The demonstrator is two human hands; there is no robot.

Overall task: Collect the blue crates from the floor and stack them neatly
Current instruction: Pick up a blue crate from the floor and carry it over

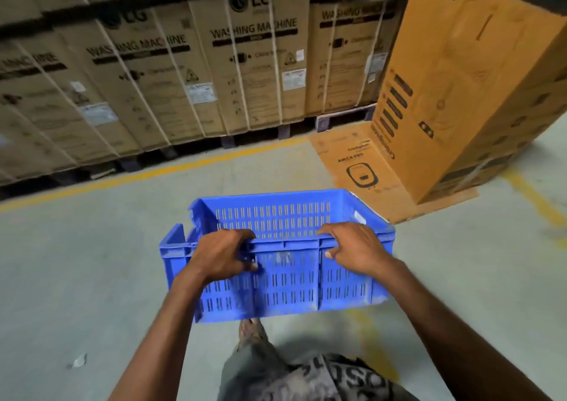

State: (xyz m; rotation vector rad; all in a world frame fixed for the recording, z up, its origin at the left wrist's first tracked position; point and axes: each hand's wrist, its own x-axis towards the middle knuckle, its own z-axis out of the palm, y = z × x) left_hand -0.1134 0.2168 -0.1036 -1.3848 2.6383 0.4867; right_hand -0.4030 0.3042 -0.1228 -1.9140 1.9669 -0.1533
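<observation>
A blue slotted plastic crate (pixel 285 284) is held up off the floor in front of me, its open top facing up and away. My left hand (pixel 225 254) grips the near rim on the left, fingers hooked over the edge. My right hand (pixel 354 248) grips the same near rim on the right, fingers curled inside. The crate looks empty. One of my feet (pixel 250 331) shows on the floor just below it. No other blue crate is in view.
A long row of washing machine cartons (pixel 190 72) on pallets lines the far side. A tall orange-brown carton (pixel 460 87) stands at the right on flattened cardboard (pixel 356 167). Yellow floor lines (pixel 153 172) run across the grey concrete floor (pixel 92 278).
</observation>
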